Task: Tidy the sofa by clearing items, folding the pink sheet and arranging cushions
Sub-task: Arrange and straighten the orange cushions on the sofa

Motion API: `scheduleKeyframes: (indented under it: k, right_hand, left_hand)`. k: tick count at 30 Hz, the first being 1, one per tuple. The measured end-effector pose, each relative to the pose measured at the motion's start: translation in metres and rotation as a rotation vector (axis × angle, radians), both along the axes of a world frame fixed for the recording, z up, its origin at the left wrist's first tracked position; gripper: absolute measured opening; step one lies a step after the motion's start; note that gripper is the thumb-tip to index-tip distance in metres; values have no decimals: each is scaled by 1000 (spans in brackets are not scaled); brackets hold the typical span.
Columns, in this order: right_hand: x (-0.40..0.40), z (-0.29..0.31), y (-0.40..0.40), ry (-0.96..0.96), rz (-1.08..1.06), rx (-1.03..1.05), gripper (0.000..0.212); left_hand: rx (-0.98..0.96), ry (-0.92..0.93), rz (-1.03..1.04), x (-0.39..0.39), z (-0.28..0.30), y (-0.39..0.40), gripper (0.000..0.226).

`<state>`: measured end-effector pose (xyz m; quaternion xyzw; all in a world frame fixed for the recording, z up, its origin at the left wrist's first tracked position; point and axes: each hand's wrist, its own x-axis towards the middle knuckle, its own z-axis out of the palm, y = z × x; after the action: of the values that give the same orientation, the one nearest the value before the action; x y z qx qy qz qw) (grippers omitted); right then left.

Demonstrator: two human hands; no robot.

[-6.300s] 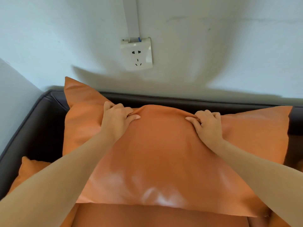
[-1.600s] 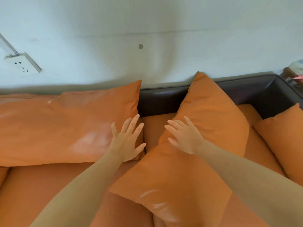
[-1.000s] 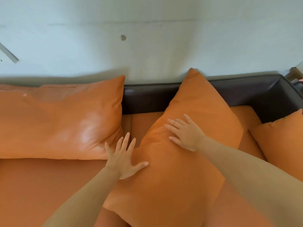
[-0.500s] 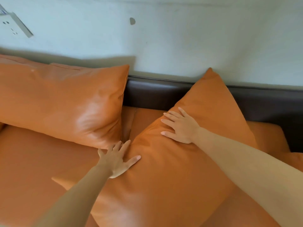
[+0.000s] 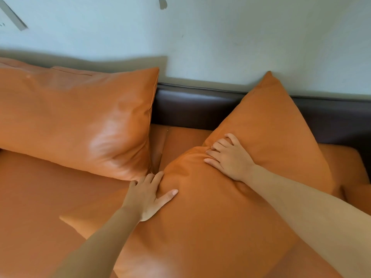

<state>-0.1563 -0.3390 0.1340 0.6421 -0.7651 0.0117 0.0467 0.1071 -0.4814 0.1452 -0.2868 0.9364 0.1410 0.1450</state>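
A large orange cushion (image 5: 210,227) lies tilted across the orange sofa seat (image 5: 40,207), with its far corner leaning on the dark brown backrest (image 5: 190,109). My left hand (image 5: 148,195) holds the cushion's left edge, thumb on top and fingers over the edge. My right hand (image 5: 230,157) sits higher on the same cushion, fingers curled into a fold of its cover. A second orange cushion (image 5: 76,117) stands against the backrest at the left, close to my left fingertips. No pink sheet is in view.
The pale wall (image 5: 220,37) rises right behind the backrest. Bare seat (image 5: 180,137) shows in the gap between the two cushions. More orange upholstery (image 5: 341,167) shows at the right edge.
My left hand has slid to the cushion's left edge and closed on it. My right fingers, flat before, now curl into the cover. The view has moved closer and lower.
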Motion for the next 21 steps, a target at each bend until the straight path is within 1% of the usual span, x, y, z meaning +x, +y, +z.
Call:
scheduleKeyframes:
  k: [3,5,7,11,14,17,21]
  right_hand:
    - [3,1,2,19,15,-102,55]
    - [5,4,4,30,13,-150,54]
    - [7,10,6,49,13,-206,52]
    - [5,25,25,144,-12,-282,50]
    - [1,37,44,219,-11,-310,52]
    - [-6,54,52,250,-8,-339,54]
    - [-16,74,70,269,-79,-380,57]
  left_hand:
    - [-64,73,-23,0,1,3,105]
    - [-135,191,-58,1,-1,7,91]
    - [-256,289,-98,3,-5,12,76]
    - [-403,399,-241,3,-7,25,62]
    - [-507,464,-326,-2,2,37,53]
    - [-561,512,-350,-12,19,36,50]
    - [-526,546,-395,-39,44,24,57]
